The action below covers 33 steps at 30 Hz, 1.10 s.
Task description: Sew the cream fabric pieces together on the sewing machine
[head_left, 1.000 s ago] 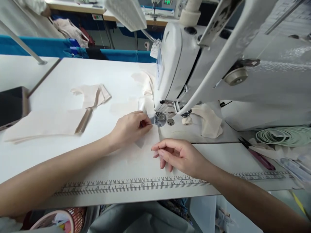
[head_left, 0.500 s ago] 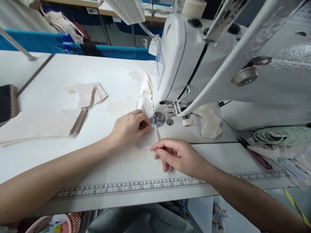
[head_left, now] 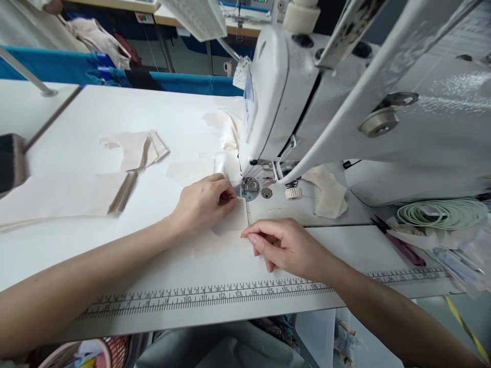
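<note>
A pale, thin fabric piece (head_left: 235, 221) lies on the white table just before the sewing machine's needle plate (head_left: 251, 188). My left hand (head_left: 205, 202) is closed in a pinch at the fabric's upper edge, left of the presser foot (head_left: 244, 185). Lower down, the thumb and forefinger of my right hand (head_left: 286, 245) are pressed together on the fabric's right-hand edge; its other fingers curl beneath. The fabric is so close in colour to the table that its left outline is hard to make out. Over both hands stands the white sewing machine head (head_left: 264, 97).
Stacked cream fabric pieces (head_left: 72, 194) and a smaller cut piece (head_left: 136, 148) lie to the left. A cream scrap (head_left: 326, 191) rests under the machine arm. Thread snips (head_left: 402, 248) and coiled pale green cord (head_left: 441, 213) are at right. A printed ruler (head_left: 215, 297) runs along the front edge.
My right hand has shifted slightly right along the fabric, its fingers drawn closer together. My left hand keeps its pinch by the needle plate. The view has moved slightly.
</note>
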{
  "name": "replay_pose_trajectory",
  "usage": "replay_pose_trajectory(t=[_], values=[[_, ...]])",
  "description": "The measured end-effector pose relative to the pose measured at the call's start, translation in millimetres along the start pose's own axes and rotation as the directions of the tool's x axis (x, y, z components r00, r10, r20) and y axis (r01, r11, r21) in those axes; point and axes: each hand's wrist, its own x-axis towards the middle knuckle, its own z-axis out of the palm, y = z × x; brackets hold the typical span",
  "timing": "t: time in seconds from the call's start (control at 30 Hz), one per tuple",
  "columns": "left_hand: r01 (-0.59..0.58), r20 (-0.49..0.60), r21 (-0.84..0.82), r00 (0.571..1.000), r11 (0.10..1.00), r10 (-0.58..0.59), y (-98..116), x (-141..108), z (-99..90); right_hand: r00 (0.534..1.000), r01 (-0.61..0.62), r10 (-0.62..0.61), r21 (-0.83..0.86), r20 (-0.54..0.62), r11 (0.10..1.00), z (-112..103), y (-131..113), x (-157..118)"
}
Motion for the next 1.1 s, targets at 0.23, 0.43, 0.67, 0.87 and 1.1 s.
replay_pose_trajectory(t=[0.23, 0.43, 0.67, 0.87, 1.1], values=[[0.019, -0.005, 0.009, 1.0, 1.0, -0.019, 0.7, 0.1, 0.5, 0.889, 0.133, -0.428, -0.8, -0.165, 0.585, 0.2, 12.8, 4.6], [0.005, -0.017, 0.0, 1.0, 1.0, -0.005, -0.7, 0.7, 3.9, 0.879, 0.107, -0.464, -0.902, -0.111, 0.419, 5.2, 15.0, 5.5], [-0.07, -0.047, 0.101, 0.996, 0.992, 0.075, -4.3, -6.6, -5.3, 0.885, 0.087, -0.46, -0.944, -0.072, 0.317, 6.5, 10.0, 5.6], [-0.452, -0.066, 0.333, 0.864, 0.828, 0.498, -0.7, -37.0, -9.3, 0.891, 0.077, -0.446, -0.94, -0.084, 0.331, 6.9, 7.4, 5.0], [-0.47, -0.033, 0.487, 0.832, 0.736, 0.554, 1.9, -48.9, 19.0, 0.873, 0.071, -0.479, -0.95, -0.089, 0.305, 7.8, 9.1, 6.4]])
